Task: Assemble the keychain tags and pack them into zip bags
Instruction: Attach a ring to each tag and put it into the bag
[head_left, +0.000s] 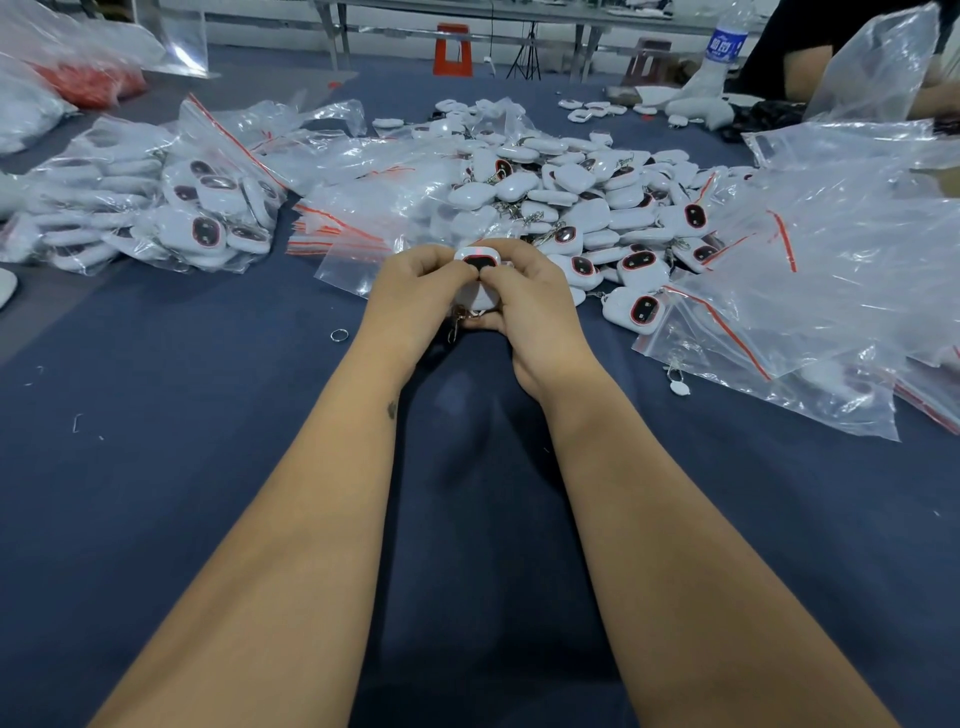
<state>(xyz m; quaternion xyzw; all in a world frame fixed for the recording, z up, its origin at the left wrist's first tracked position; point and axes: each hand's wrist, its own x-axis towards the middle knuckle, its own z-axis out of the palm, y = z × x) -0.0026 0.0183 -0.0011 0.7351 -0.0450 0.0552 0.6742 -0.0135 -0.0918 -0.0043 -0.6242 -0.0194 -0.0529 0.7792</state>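
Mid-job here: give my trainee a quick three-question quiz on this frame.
1. True or false: both hands, left hand and right hand, grip one white tag.
2. The loose metal ring on the cloth lies on which side of the hands: A left, B right?
3. What colour are the zip bags' seal strips?

Key: 1 true; 2 A; 3 red.

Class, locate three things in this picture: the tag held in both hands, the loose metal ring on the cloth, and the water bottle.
Held tag (477, 265), head view: on its dark oval window.
Loose metal ring (338, 335), head view: on the ring's rim.
Water bottle (726, 44), head view: on its blue label.
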